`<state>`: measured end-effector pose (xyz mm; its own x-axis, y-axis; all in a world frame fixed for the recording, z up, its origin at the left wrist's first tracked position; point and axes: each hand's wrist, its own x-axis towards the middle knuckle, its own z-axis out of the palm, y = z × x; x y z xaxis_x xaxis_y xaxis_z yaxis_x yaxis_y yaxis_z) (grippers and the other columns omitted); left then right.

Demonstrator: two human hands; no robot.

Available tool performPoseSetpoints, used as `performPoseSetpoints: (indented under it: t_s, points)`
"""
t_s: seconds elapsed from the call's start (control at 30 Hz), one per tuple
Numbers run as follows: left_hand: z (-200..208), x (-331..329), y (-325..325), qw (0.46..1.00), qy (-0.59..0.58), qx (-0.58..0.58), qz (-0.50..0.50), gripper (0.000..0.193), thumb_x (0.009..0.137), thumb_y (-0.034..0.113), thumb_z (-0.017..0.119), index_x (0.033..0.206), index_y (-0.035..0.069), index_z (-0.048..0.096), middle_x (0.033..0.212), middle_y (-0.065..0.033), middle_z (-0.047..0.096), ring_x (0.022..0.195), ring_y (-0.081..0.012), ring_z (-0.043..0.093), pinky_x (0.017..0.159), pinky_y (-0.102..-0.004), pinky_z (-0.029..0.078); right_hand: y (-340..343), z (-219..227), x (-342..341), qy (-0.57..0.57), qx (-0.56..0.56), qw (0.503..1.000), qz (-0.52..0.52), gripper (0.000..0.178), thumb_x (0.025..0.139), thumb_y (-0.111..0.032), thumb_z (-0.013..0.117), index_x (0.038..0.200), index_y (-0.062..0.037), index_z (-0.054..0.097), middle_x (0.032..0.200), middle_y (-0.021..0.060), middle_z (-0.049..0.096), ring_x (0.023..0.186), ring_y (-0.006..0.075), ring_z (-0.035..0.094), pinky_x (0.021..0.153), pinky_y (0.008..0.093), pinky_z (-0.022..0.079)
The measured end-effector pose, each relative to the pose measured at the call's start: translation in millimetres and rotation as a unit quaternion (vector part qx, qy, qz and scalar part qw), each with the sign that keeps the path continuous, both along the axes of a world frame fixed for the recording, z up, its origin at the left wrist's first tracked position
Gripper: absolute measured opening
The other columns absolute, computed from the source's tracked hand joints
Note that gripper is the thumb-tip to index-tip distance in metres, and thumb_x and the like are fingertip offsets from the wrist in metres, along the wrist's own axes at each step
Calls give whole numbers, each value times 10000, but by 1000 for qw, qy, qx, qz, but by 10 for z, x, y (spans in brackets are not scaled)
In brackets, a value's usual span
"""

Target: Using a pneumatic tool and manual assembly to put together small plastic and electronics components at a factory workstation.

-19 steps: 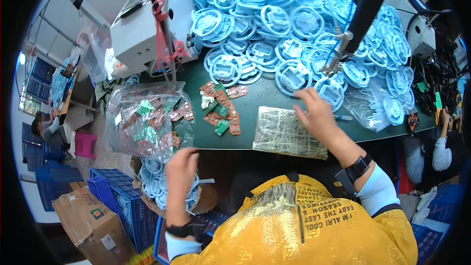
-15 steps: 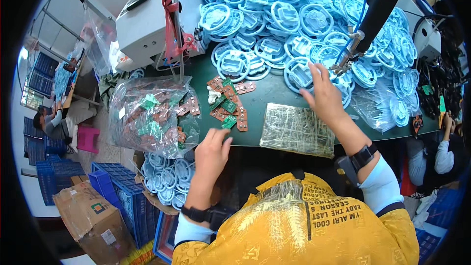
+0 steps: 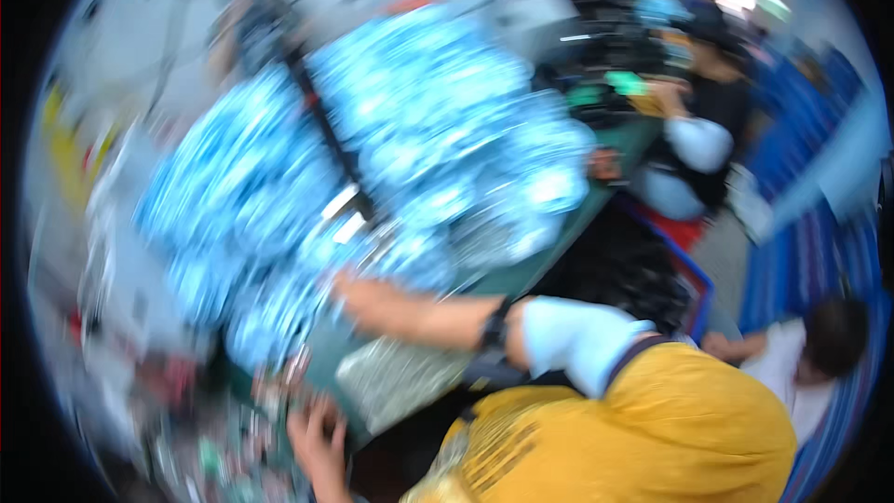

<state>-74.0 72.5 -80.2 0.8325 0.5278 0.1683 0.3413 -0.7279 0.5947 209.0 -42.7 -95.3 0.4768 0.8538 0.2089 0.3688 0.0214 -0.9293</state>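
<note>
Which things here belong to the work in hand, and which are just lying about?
Likely in the work (nearest the hands):
light-blue plastic pieces, by the right hand
reddish pieces, blurred, by the left hand
wrapped slab

Seemingly just around:
blue-rimmed bin
grey box

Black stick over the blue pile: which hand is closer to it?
Right. In the picture, the right hand is just below the black stick's lower end; the left hand is much farther down.

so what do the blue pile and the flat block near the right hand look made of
Blue pile: likely plastic, glossy, going by its bright highlights. Flat block: pale, faintly shiny, perhaps wrapped in clear film; blur leaves its core open.
</note>
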Motion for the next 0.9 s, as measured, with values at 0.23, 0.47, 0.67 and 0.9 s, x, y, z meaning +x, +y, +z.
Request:
performPoseSetpoints:
  t_s: [0.23, 0.47, 0.67, 0.9]
  points:
    - [113, 213, 67, 991, 7, 102, -87, 304, 716, 80, 819, 979, 44, 672, 997, -160, 550, 847, -309, 586, 744, -395, 504, -694, 272, -200, -492, 36, 870, 13, 160, 766, -116, 596, 880, -29, 525, 1021, 135, 512, 884, 269, 577, 656, 381, 495]
    - [259, 488, -13, 987, -82, 95, -98, 350, 715, 82, 815, 1022, 42, 653, 962, -150, 581, 899, -332, 589, 836, -436, 482, -1264, 6, -261, -481, 2, 876, -23, 175, 778, -115, 604, 926, -38, 553, 1074, 121, 523, 979, 264, 544, 767, 369, 463]
    - [121, 965, -368, 967, -76, 116, -215, 377, 755, 135, 807, 1074, 24, 640, 1048, -195, 576, 1000, -397, 546, 888, -466, 442, -1296, -134, -290, -463, 44, 883, -59, 189, 795, -135, 600, 960, -44, 591, 1148, 142, 549, 1042, 266, 544, 805, 360, 443]
    - [1, 979, -484, 977, -49, 93, -186, 261, 853, 125, 712, 1082, 20, 645, 1049, -201, 578, 978, -386, 563, 860, -448, 457, -1486, -128, -248, -449, 11, 892, -49, 190, 807, -152, 591, 971, -56, 600, 1116, 116, 545, 1025, 252, 540, 785, 352, 449]
